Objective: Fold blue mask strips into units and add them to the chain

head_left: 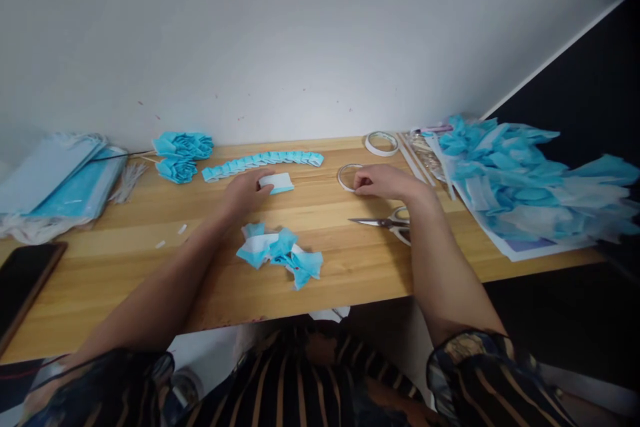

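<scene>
My left hand [247, 190] is closed on one end of a small folded white-and-blue piece of fabric [283, 181] lying at the table's middle. To the right, my right hand [377, 181] has its fingers pinched at the edge of a thin, nearly used-up tape roll [341, 177]. Scissors [383, 222] lie partly opened just below that hand, their handles partly behind my forearm. Behind my left hand runs a curved row of pleated blue pieces [265, 160]. Crumpled blue and white fabric scraps [280, 253] lie nearer the front edge.
Blue fabric flowers [183, 153] and stacked face masks [60, 177] lie at the left, with a phone [30, 287] in front. A thicker tape roll [381, 143] and white sticks [413, 159] sit at back right. A big pile of blue fabric pieces [530, 180] covers the right end.
</scene>
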### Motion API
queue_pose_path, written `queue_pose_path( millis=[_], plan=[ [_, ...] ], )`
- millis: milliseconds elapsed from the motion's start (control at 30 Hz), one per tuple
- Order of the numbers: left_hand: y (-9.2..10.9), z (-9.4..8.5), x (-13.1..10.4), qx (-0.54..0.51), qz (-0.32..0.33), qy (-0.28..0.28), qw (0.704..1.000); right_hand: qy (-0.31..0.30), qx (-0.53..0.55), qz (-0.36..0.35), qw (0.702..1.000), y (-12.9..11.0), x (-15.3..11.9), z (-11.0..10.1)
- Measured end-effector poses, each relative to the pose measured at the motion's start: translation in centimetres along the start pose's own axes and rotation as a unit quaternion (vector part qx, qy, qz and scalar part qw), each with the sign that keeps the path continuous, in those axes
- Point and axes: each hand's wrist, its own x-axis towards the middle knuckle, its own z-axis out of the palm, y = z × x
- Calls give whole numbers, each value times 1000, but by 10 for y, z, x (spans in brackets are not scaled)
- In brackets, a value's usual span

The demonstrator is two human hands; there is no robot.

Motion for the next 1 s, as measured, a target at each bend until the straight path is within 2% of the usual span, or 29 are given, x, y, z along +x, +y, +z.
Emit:
queue_pose_path(
  millis=[500,733,800,867,933,1000],
  plan=[
    [3,-2,-1,5,-8,-5,1000,11,7,14,1000,-5,-3,-1],
    [-6,-4,6,-61,-26,-9,998,13,9,-4,1000,-1,2,3],
    [-8,-13,8,-86,-20,15,996,16,-1,-1,1000,-1,3,5],
    [-1,-30,2,-87,0,52,995,18,-7,9,1000,-2,4,6],
    [16,-56,-18,-78,31,73,994,22,-13,20,999,-3,5,6],
    [43,-82,-54,-93,57,43,993,19,-15,35,999,-5,5,6]
  ],
)
